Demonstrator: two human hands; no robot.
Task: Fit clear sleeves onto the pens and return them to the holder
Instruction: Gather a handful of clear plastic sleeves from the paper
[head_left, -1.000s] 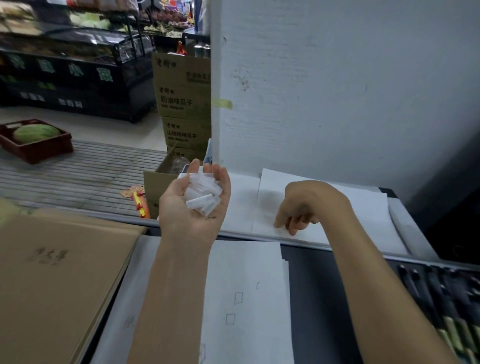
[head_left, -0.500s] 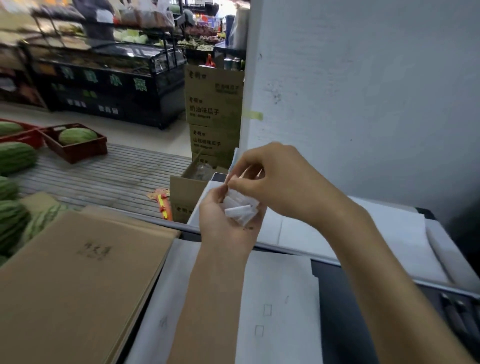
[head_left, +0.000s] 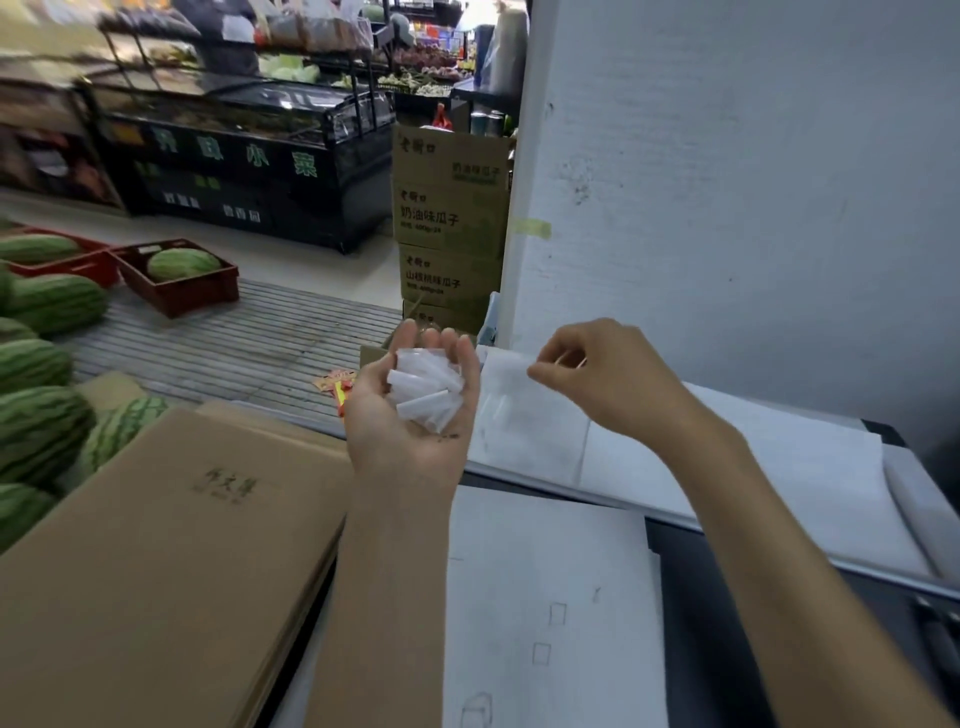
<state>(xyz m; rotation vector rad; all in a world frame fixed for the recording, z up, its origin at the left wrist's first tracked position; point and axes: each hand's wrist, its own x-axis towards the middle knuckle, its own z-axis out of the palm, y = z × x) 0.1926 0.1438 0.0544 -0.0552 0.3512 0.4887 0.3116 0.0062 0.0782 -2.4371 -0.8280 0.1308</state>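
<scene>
Head cam: right hand (head_left: 587, 379) pulled away from pile, now pinching what looks like one sleeve (head_left: 560, 361), bit blurry; left hand (head_left: 400, 447) cupped palm-up under heap of short clear plastic sleeves (head_left: 426, 392). Ready for fitting, probably.

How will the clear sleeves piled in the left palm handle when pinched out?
Probably very light: a loose heap of clear sleeves sits on the cupped left hand. Likely to roll or spill, being short smooth tubes stacked crosswise. Thin translucent walls suggest they'd squash under a firm pinch.
</scene>
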